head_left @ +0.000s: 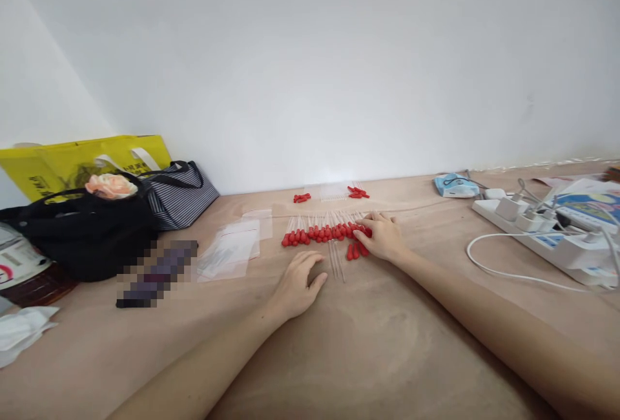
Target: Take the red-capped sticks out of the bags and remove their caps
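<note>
A row of glass droppers with red rubber bulbs (320,233) lies across the middle of the brown table. My right hand (382,234) rests at the right end of that row, fingers curled over the last red bulbs. Three loose red bulbs (356,251) and bare glass tubes (336,263) lie just in front of it. My left hand (298,283) lies on the table just in front of the row, fingers loosely bent, touching nothing I can see. Further back are a small heap of red bulbs (301,198) and another heap (357,192) on clear tubes.
Clear plastic bags (231,249) lie left of the row. At far left stand a black bag (82,229), a striped bag (180,195) and a yellow bag (72,160). A white power strip (545,232) with cables and a face mask (454,185) sit at right.
</note>
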The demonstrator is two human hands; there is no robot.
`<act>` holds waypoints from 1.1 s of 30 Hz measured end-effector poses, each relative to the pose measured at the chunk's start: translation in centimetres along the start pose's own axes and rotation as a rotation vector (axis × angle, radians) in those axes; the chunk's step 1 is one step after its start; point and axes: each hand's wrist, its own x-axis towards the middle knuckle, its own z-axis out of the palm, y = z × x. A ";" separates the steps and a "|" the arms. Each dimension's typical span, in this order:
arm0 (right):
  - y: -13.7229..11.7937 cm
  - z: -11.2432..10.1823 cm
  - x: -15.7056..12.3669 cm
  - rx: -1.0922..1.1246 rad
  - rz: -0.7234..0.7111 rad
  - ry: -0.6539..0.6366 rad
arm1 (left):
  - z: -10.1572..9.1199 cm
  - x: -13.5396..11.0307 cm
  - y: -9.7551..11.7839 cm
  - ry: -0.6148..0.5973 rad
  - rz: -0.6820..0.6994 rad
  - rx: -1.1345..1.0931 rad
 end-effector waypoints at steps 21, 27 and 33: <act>-0.1 -1.2 -3.1 0.550 -0.107 0.074 | -0.3 0.0 -0.5 0.133 0.155 0.288; -1.7 -1.3 -4.4 0.634 -0.309 -0.061 | -0.3 0.3 -1.0 0.170 0.506 0.502; -2.7 -1.5 -4.5 0.513 -0.389 -0.080 | 0.4 0.6 -1.3 0.210 0.546 0.453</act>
